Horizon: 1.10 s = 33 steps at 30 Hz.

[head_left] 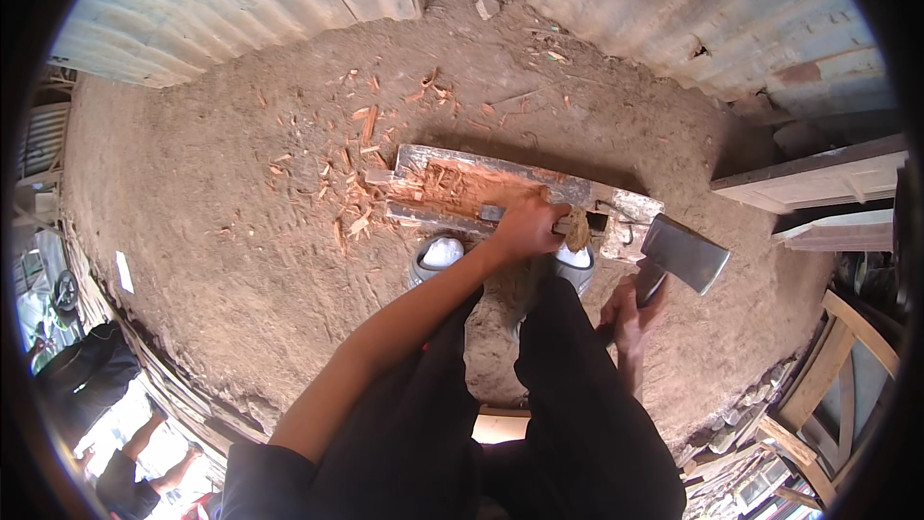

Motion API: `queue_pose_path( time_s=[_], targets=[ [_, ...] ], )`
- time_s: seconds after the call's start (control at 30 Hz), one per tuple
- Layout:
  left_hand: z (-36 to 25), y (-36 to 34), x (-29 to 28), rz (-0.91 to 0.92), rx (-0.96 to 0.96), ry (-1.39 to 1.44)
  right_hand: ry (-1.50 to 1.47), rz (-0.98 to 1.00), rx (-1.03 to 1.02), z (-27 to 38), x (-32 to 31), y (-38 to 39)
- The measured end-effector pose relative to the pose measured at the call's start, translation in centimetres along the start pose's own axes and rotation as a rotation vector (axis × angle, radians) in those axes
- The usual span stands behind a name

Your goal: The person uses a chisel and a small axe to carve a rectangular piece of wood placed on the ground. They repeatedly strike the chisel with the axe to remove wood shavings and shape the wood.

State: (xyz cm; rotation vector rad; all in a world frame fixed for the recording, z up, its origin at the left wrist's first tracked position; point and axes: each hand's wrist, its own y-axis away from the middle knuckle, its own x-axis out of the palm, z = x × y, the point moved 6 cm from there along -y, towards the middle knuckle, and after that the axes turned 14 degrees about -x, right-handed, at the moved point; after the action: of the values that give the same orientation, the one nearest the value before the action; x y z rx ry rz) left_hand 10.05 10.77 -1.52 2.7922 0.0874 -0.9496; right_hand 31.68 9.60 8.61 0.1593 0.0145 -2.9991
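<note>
A hollowed wooden block, reddish inside with worn pale edges, lies across the dirt in front of my feet. My left hand wraps round a chisel, whose frayed tan handle end sticks out on the right. Its dull blade points left, over the block's near rim. At the block's right end, a bent metal piece stands on the pale surface. To the right, my right hand grips an axe by its handle, its broad grey head raised and apart from the block.
Wood chips litter the dirt to the left and beyond the block. Corrugated metal sheets stand at the back. A wooden panel and a wooden frame are at the right. Another person's arm shows at lower left.
</note>
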Motion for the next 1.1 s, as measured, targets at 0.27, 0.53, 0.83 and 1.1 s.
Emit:
queue_pose_path(
  time_s=[0.27,0.53,0.83,1.1],
  targets=[
    [0.5,0.6,-0.2,0.05,-0.02,-0.017,0.314,0.282,0.117,-1.0,1.5,0.4],
    [2.3,0.9,0.3,0.002,0.002,-0.054,0.298,0.374,0.204,-2.6,1.0,0.8],
    [2.7,0.9,-0.6,-0.07,-0.025,0.086,0.121,0.183,0.133,0.0,0.6,0.5],
    [0.9,0.1,-2.5,-0.1,-0.039,0.159,0.171,0.214,0.105,0.6,1.6,0.3]
  ],
)
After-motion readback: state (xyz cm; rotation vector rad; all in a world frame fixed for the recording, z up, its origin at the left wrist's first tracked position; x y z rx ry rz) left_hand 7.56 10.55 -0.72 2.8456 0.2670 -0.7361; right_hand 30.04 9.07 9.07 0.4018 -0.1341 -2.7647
